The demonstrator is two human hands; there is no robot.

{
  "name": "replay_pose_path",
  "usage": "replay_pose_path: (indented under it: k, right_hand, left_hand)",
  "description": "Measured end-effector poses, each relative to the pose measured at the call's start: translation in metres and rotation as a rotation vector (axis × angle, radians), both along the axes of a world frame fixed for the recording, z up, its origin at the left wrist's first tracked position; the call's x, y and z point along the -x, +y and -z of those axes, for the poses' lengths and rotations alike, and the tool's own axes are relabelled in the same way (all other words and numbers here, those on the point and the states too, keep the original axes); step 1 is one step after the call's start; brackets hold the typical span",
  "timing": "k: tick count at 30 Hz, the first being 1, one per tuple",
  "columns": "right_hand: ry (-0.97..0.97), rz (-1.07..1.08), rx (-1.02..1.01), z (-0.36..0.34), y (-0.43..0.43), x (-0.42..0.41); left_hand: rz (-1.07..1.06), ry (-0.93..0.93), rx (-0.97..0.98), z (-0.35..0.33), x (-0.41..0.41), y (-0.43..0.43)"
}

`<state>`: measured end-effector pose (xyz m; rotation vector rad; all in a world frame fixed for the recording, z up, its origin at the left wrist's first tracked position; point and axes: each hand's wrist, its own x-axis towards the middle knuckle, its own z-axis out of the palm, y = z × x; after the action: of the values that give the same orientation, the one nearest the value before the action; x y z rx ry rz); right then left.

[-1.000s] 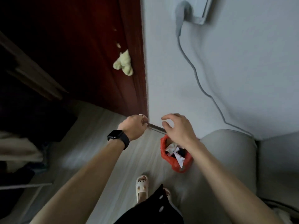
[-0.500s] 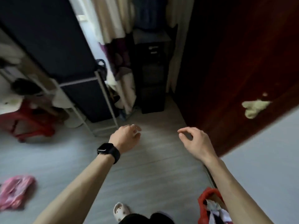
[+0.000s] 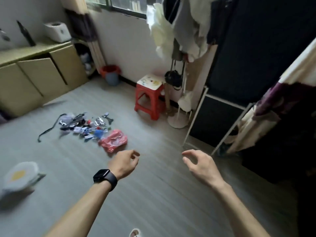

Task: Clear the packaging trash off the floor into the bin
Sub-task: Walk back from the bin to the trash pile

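head view: the left hand [image 3: 124, 164], a dark watch [image 3: 105, 178] on its wrist, hangs over the floor [image 3: 153, 194] with its grip loose, fingers softly curled and holding nothing. the right hand [image 3: 200, 164] beside it is likewise empty, its grip apart, thumb and fingers spread in a slack curve. neither hand touches anything. just beyond the left hand lies a crumpled red plastic bag [image 3: 113, 139], the nearest piece of the packaging trash [image 3: 83, 124], which is a scatter of foil scraps, small wrappers and blue bits on the floor. a long black strap [image 3: 49, 129] trails off the pile's left edge. further back, against the wall under the window, stands a bin [image 3: 110, 74] with a red liner, well apart from the pile, and a red stool [image 3: 148, 96] sits to its right. the step in hand looks like the approach to the pile, with nothing yet picked up. to do it well, the person would likely crouch close and gather the small pieces inward with both hands before lifting, perhaps onto the red bag, since light foil and tiny scraps would slip from a single pinch. the strap is better bunched up first so it does not drag. the picture is blurred, so the smaller items cannot be named.
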<state>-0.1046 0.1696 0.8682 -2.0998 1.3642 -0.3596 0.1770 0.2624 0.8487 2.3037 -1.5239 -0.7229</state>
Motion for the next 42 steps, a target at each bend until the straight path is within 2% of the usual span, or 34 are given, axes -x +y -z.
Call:
replay_pose_path:
  k: [4,10,21,30,37,42]
  right_hand:
    - [0.014,-0.124,-0.013,-0.008,-0.028,-0.114]
    - [0.016,-0.222,-0.025,-0.010,-0.077,-0.220]
    - [0.002,-0.339,-0.116,0.025,-0.198,-0.365]
    - [0.105,-0.489,-0.174,0.051,-0.271,-0.495]
    - [0.175,-0.447,-0.221,0.088,-0.303,-0.596]
    - [0.327,-0.379,-0.322,0.125,-0.312,-0.647]
  left_hand:
    - [-0.114,-0.020,-0.004,-0.005,-0.099,-0.004]
    - [-0.238,-0.010,-0.027,0.003,-0.196,-0.030]
    - [-0.419,0.016,-0.149,0.031,-0.314,-0.099]
    - [-0.649,0.090,-0.212,0.060,-0.419,-0.117]
    - [-0.631,0.147,-0.254,0.104,-0.527,-0.148]
    - [-0.532,0.175,-0.347,0.144,-0.598,-0.175]
